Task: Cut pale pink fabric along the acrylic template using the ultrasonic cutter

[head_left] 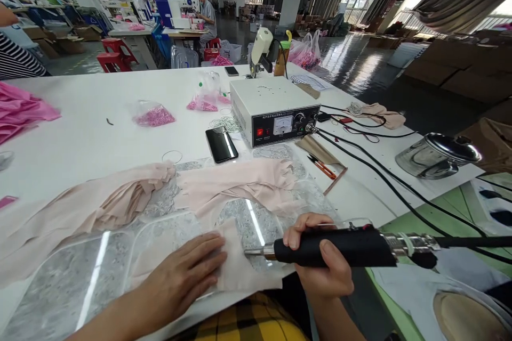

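My right hand [320,256] is wrapped around a black handheld ultrasonic cutter [340,246] with a pointed metal tip and a cable at its back. Its tip points left and meets the edge of a pale pink fabric piece [237,264]; whether it touches the cloth I cannot tell. My left hand [192,264] lies flat on that same fabric, fingers stretched out. Under it is a clear plastic sheet [160,229] over a grey marbled surface. Beyond my hands lies a stack of pale pink fabric strips [244,181], and a longer bundle of strips [108,197] spreads to the left.
A white control box [276,106] stands behind, its black cables [372,170] running right. Nearby are a phone [221,145], orange thread snips [322,167], a steel mug [436,155] and bags of pink pieces [154,114]. A person [207,13] sits at a far sewing machine.
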{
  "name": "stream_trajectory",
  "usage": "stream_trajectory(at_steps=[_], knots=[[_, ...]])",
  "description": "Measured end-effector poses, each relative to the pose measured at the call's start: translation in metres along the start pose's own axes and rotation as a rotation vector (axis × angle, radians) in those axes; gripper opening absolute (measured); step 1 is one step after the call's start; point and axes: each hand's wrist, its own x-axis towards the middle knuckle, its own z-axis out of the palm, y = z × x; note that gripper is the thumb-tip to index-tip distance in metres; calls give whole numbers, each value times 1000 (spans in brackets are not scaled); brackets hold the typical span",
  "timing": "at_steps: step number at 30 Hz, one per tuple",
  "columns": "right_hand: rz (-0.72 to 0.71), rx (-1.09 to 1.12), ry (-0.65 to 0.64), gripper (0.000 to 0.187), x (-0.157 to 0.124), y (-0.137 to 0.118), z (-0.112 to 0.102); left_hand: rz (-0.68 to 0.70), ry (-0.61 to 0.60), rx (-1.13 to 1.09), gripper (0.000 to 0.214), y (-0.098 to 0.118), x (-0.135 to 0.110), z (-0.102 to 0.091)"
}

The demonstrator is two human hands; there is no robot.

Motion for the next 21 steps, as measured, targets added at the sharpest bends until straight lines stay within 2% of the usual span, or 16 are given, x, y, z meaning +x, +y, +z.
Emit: stream_trajectory(at_steps=[11, 15, 21], knots=[[-30, 67, 28, 18, 11, 15, 16, 25, -11, -54, 33, -7, -4, 9], [-19, 63, 15, 17, 14, 23, 20, 25, 22, -83, 35, -9, 5, 5], [-3, 51, -17, 19, 13, 23, 22, 63, 33, 51, 39, -11, 25, 4]])
